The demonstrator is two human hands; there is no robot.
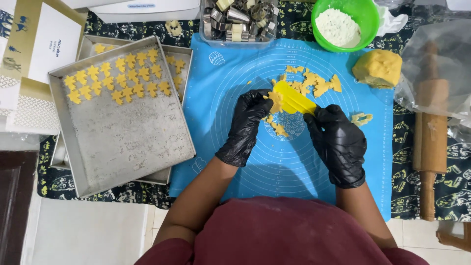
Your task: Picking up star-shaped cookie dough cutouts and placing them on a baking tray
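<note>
You wear black gloves on both hands. Your right hand [338, 142] holds one end of a flat yellow scraper [293, 99], with the fingers curled tight around it. Your left hand [248, 122] pinches at the other end of the scraper, where a bit of yellow dough [275, 100] sticks to it. The scraper sits just above the middle of a blue baking mat [230, 78] on the counter.

More dough scraps [316, 83] lie on the mat just past the scraper. A few small bits [278, 128] lie under your hands. One cut-out piece [362, 118] lies near your right hand.

A big lump of dough [378, 67] sits at the far right corner of the mat. Next to it is a green bowl [368, 19] with white flour [338, 27] inside. A clear box of metal cutters [240, 19] stands at the far edge of the mat.

On your left are two metal trays [122, 142], one on top of the other. The top tray has rows of little yellow dough shapes [120, 78] along its far side. The rest of that tray looks dusty with flour.

On your right, a wooden rolling pin [431, 142] lies on a dark patterned cloth [454, 191], with its far end under clear plastic [431, 64].
</note>
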